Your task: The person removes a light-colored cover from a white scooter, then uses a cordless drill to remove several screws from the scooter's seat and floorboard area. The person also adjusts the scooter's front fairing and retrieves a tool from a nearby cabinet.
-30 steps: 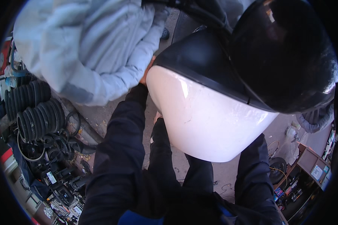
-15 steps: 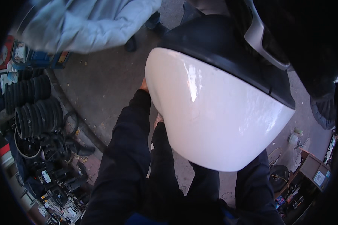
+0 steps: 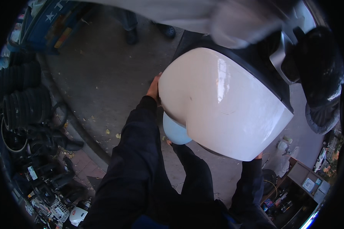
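Observation:
A large, glossy white shell [image 3: 218,107] with a rounded outline fills the middle of the view. Its far side meets a black part [image 3: 258,70], which I cannot name. My left hand [image 3: 154,90] grips the shell's left edge, fingers partly hidden behind the rim. At the lower right corner a sliver of my right hand [image 3: 259,155] is against the shell; its fingers are hidden underneath. Below the shell's left side shows a smooth light-blue rounded thing [image 3: 176,129], partly covered.
A person in a grey sleeve [image 3: 240,19] leans in over the far side. Beside the shell are a silver curved bar [image 3: 282,63] and a black bulky piece [image 3: 319,65]. Stacked tyres [image 3: 26,107] and parts line the left curb. An open cabinet [image 3: 294,183] stands at right.
The shell has turned slightly and shifted, and the light-blue thing now shows below it. The grey sleeve has swung right across the shell's far side. My left hand shows more; my right has come into view.

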